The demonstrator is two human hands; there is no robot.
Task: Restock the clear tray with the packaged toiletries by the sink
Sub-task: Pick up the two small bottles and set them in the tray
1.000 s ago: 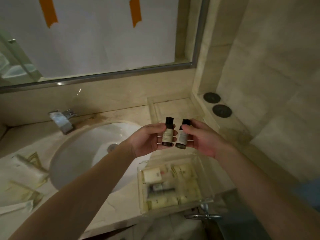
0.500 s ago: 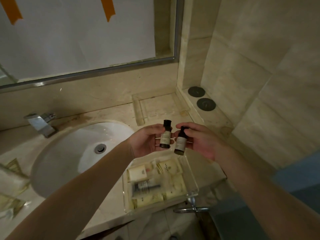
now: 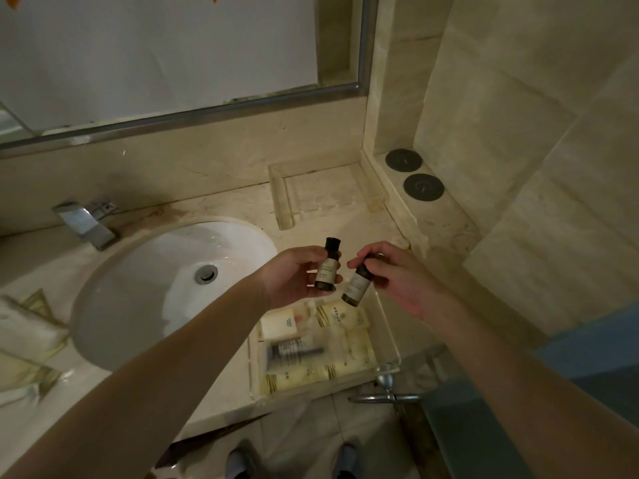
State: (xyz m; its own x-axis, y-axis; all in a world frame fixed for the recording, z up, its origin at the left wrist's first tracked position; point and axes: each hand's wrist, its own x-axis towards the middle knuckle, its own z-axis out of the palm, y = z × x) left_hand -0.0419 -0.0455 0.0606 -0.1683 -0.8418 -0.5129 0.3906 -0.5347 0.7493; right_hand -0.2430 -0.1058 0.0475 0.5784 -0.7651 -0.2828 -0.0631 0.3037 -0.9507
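My left hand point(image 3: 294, 274) holds a small dark bottle with a pale label point(image 3: 326, 269) upright. Beside it my right hand point(image 3: 397, 278) grips a second small dark bottle point(image 3: 358, 283) by its cap, tilted with its base down and left. Both bottles hang just above the far end of the clear tray point(image 3: 389, 319), which sits at the counter's front edge. Inside the tray lie several cream packets point(image 3: 340, 314), a white box point(image 3: 278, 323) and a dark tube in a clear wrapper point(image 3: 294, 354).
A white sink point(image 3: 148, 299) with a chrome tap point(image 3: 84, 224) lies to the left. More packets and a white cloth point(image 3: 24, 326) rest at the far left. Another clear tray point(image 3: 281, 198) stands at the back; two dark round discs point(image 3: 413, 172) sit on the corner ledge.
The view has swung right and down. Both hands have lowered toward the tray, and the right bottle has tilted further and drawn slightly apart from the left one.
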